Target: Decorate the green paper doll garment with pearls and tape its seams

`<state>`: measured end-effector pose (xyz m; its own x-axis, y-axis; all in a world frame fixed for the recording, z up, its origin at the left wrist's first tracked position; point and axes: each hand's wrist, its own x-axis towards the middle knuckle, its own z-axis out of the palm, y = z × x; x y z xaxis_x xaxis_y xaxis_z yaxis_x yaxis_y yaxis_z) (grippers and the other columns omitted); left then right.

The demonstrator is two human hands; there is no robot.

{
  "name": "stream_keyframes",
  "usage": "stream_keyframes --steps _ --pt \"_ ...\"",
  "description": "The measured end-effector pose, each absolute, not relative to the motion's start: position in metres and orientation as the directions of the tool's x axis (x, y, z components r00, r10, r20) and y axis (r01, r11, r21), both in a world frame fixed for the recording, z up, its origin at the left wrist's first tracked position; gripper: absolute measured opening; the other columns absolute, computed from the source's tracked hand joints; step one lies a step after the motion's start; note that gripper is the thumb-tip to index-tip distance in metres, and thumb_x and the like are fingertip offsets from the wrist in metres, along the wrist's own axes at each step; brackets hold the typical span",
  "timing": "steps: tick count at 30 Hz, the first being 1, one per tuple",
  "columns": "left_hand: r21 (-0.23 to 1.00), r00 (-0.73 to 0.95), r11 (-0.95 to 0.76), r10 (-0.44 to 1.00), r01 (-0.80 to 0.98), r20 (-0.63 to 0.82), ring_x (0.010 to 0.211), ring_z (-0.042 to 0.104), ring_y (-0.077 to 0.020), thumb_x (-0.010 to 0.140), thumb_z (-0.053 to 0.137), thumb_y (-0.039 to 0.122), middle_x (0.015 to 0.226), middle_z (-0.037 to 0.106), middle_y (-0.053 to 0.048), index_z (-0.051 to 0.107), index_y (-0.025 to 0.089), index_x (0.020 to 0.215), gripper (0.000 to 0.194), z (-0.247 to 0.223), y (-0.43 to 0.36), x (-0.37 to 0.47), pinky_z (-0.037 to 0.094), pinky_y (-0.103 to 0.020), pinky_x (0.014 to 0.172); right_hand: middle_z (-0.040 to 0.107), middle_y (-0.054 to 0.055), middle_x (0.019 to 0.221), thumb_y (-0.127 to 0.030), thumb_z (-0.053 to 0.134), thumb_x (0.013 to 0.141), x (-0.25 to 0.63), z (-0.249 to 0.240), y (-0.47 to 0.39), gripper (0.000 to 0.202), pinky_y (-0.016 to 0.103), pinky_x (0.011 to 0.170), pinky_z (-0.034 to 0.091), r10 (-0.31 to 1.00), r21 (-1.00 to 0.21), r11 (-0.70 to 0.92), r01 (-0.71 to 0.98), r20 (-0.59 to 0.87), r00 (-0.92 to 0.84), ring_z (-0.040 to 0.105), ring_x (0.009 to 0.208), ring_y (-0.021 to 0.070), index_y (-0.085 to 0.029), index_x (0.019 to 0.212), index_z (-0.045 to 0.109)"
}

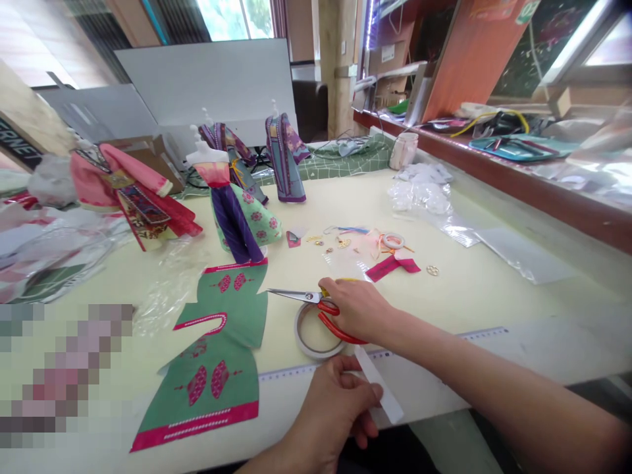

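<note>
My right hand (358, 308) grips red-handled scissors (316, 304) whose blades point left, resting over a roll of tape (307, 336) on the pale table (469, 289). My left hand (332, 403) sits at the near table edge and pinches a strip of clear white tape (381, 386) that runs toward the lower right. Just left of both hands lies a flat green paper garment (217, 355) with pink trim and pink motifs.
Several small mannequins in paper robes (237, 197) stand at the back left. Small gold trinkets, a pink paper piece (392, 266) and a small tape roll (394, 241) lie mid-table. Clear plastic bags (424, 191) lie right, with a cluttered wooden shelf (518, 178) beyond.
</note>
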<state>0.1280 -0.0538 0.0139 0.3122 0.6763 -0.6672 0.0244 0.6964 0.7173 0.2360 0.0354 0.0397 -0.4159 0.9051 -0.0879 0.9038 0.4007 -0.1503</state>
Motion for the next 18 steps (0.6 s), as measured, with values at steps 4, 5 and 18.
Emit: stream_keyframes --steps 4,5,18 --pt "0.718 0.334 0.693 0.663 0.063 -0.670 0.035 0.044 -0.0056 0.062 0.064 0.025 0.048 0.052 0.006 0.054 0.015 0.073 0.018 0.015 -0.053 0.127 0.029 -0.015 0.033 0.059 0.002 0.086 -0.035 0.052 0.093 0.235 0.038 0.035 0.026 0.031 0.067 0.049 0.914 -0.154 0.383 0.911 -0.079 -0.397 0.059 0.075 0.0158 -0.014 0.108 0.054" --pt "0.717 0.343 0.693 0.658 0.072 -0.670 0.035 0.044 -0.0054 0.062 0.064 0.026 0.048 0.052 0.005 0.054 0.015 0.068 0.016 0.016 -0.053 0.126 0.029 -0.015 0.033 0.059 0.002 0.086 -0.035 0.052 0.093 0.235 0.037 0.034 0.025 0.031 0.067 0.049 0.916 -0.156 0.378 0.912 -0.078 -0.393 0.059 0.075 0.0158 -0.015 0.107 0.054" --pt "0.704 0.371 0.706 0.636 0.074 -0.677 0.035 0.046 -0.0056 0.062 0.065 0.026 0.050 0.056 0.003 0.054 0.015 0.065 0.015 0.019 -0.053 0.120 0.029 -0.014 0.032 0.064 0.006 0.091 -0.033 0.057 0.085 0.254 0.042 0.026 0.036 0.029 0.067 0.045 0.953 -0.433 0.271 0.860 -0.006 -0.304 0.060 0.082 0.0215 -0.018 0.117 0.048"
